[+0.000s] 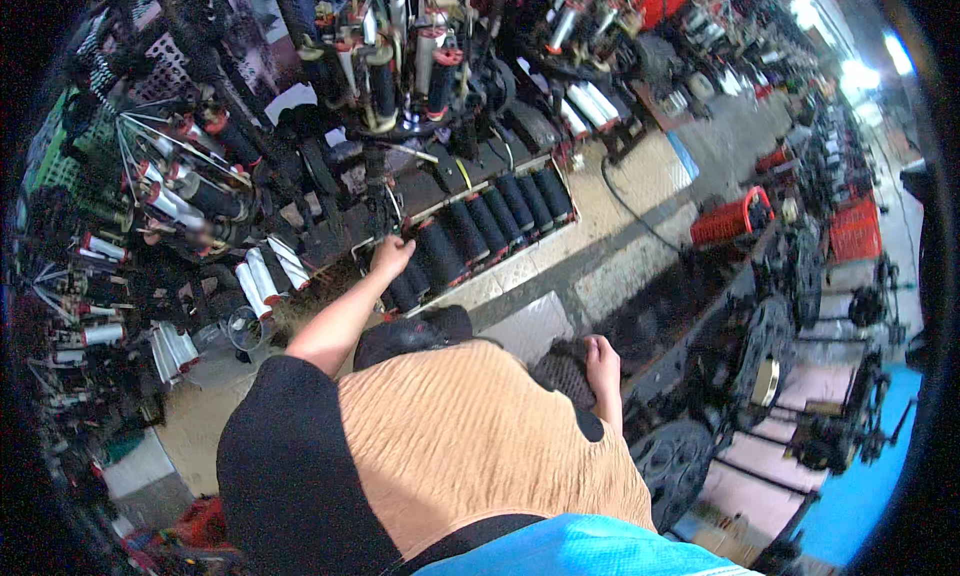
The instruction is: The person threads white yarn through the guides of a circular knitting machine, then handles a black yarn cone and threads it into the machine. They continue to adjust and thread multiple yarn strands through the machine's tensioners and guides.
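My left hand (pixel 394 257) is closed in a pinch at the left part of a long tray (pixel 519 248). Whatever lies between its fingertips is too small to make out. Several thick spools of black yarn (pixel 468 230) lie side by side in this tray, just right of the hand. A thin upright rod (pixel 393 204) of the machine rises just beyond my fingers. Lower right, my right hand (pixel 602 364) has its fingers curled beside a dark, textured bundle (pixel 566 372). What those fingers hold, if anything, is hidden.
A braiding machine (pixel 410 71) with upright bobbins stands ahead, another (pixel 185 181) at left. White bobbins (pixel 256 288) lie at left. A dark cable (pixel 635 216) crosses the floor. Red baskets (pixel 730 219) stand at right, near dark machinery with round plates (pixel 670 471).
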Motion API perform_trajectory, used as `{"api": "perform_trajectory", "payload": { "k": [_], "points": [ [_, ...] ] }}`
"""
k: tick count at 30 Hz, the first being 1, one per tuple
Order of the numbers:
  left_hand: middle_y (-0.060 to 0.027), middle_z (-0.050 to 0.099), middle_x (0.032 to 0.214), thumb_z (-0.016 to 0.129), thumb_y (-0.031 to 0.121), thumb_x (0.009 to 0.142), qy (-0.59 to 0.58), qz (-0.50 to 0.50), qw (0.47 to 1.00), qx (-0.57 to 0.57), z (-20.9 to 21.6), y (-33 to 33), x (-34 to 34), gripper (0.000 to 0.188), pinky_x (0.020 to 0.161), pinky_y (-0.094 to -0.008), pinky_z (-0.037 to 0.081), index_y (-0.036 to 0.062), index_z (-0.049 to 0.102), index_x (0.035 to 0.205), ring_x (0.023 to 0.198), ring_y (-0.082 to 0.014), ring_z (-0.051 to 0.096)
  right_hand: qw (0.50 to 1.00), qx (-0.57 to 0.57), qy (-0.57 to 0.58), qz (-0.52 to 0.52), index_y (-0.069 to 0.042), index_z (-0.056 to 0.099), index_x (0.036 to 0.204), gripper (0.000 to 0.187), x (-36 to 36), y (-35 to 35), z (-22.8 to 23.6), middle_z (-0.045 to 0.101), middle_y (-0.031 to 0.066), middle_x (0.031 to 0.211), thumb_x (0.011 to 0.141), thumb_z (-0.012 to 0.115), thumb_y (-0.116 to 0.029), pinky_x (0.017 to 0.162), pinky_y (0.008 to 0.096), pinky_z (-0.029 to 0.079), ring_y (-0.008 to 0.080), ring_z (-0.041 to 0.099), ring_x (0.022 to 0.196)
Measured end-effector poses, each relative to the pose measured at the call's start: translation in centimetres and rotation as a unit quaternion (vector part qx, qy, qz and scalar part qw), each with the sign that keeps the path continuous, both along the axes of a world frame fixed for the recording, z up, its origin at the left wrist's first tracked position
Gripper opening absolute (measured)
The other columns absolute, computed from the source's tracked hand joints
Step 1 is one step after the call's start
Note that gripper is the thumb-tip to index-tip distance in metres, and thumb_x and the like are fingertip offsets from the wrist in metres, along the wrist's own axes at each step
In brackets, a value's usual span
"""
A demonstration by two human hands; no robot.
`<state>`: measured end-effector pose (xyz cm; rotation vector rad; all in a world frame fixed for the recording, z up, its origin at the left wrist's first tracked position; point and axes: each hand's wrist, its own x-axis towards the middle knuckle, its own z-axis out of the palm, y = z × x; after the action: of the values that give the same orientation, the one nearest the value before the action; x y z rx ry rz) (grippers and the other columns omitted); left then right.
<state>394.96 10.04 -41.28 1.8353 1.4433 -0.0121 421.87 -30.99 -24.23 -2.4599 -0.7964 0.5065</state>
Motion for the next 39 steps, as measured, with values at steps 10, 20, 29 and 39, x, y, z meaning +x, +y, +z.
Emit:
{"api": "perform_trajectory", "payload": {
  "k": [10, 20, 29, 39],
  "points": [
    [-0.0213, 0.062, 0.111, 0.078, 0.061, 0.071, -0.053, 0.099, 0.946, -0.303, -3.2, 1.2, 6.5, 0.102, 0.059, -0.0409, 0.06, -0.0067, 0.037, 0.135, 0.081, -0.0302, 0.069, 0.969, 0.064, 0.0, 0.237, -0.009, 0.066, 0.109, 0.024, 8.9, 26.6, 5.7, 0.068, 0.0231, 0.099, 0.098, 0.049, -0.022, 0.082, 0.0477, 0.051, 0.0417, 0.064, 0.097],
    [-0.019, 0.069, 0.101, 0.077, 0.046, 0.072, -0.014, 0.081, 0.982, -0.173, -3.2, 2.2, 7.6, 0.087, 0.051, -0.0345, 0.056, -0.0054, 0.045, 0.134, 0.06, -0.0244, 0.068, 0.95, 0.172, 0.027, 0.261, 0.002, 0.06, 0.121, 0.045, 13.1, 43.0, 2.4, 0.066, 0.0228, 0.11, 0.092, 0.063, -0.032, 0.09, 0.0385, 0.049, 0.0317, 0.064, 0.104],
    [-0.0161, 0.067, 0.118, 0.067, 0.051, 0.083, 0.051, 0.092, 0.994, -0.039, 2.4, 3.0, 6.1, 0.064, 0.098, -0.0423, 0.048, 0.0064, 0.058, 0.128, 0.114, -0.0343, 0.062, 0.938, 0.202, 0.045, 0.279, 0.015, 0.014, 0.147, 0.121, 12.5, 53.8, -2.1, 0.025, 0.0329, 0.151, 0.069, 0.085, -0.044, 0.118, 0.0388, 0.023, 0.0401, 0.025, 0.143],
    [-0.0155, 0.07, 0.112, 0.066, 0.035, 0.091, -0.099, 0.148, 0.972, 0.153, 21.2, 1.7, 8.3, 0.043, 0.087, -0.0378, 0.052, 0.0035, 0.063, 0.121, 0.099, -0.0279, 0.068, 0.927, 0.252, 0.111, 0.254, 0.01, -0.001, 0.15, 0.132, 10.8, 53.3, -2.5, 0.009, 0.0306, 0.157, 0.063, 0.09, -0.03, 0.121, 0.037, 0.016, 0.0382, 0.014, 0.147]
  ]
}}
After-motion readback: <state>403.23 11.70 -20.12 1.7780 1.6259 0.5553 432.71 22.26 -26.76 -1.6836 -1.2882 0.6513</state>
